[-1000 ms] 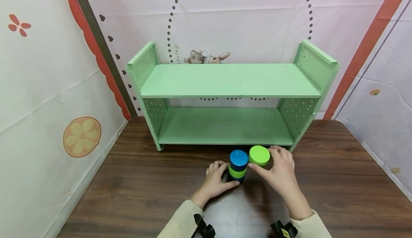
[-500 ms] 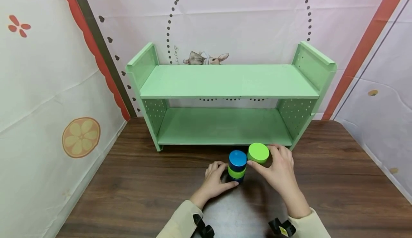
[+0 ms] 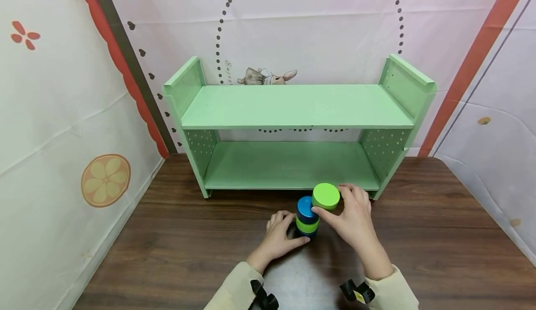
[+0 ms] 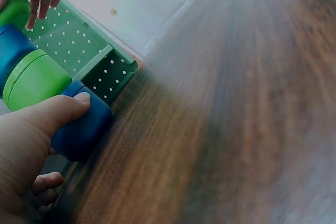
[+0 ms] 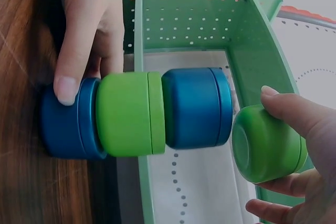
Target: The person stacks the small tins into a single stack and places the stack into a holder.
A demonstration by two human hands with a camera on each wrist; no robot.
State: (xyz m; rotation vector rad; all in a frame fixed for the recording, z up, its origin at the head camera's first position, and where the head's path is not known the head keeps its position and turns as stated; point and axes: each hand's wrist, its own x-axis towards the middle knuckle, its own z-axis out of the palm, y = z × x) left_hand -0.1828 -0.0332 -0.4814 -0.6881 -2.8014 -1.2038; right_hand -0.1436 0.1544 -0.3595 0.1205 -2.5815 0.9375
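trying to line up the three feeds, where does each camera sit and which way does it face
Head: worn high, looks forward and down at the green shelf, the jar stack, both hands and sleeves.
Left wrist: low by the table, looks past the left hand at the stack's bottom blue jar.
Right wrist: looks sideways at the stack; right hand holds a green jar.
All views share the stack.

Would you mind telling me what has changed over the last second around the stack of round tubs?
The right hand, gripping the loose green tub, has carried it up and leftward, so it now partly overlaps the blue tub on top of the stack, tilted and not yet seated. The left hand still holds the bottom blue tub steady. The stack, the green shelf and the table are unchanged.
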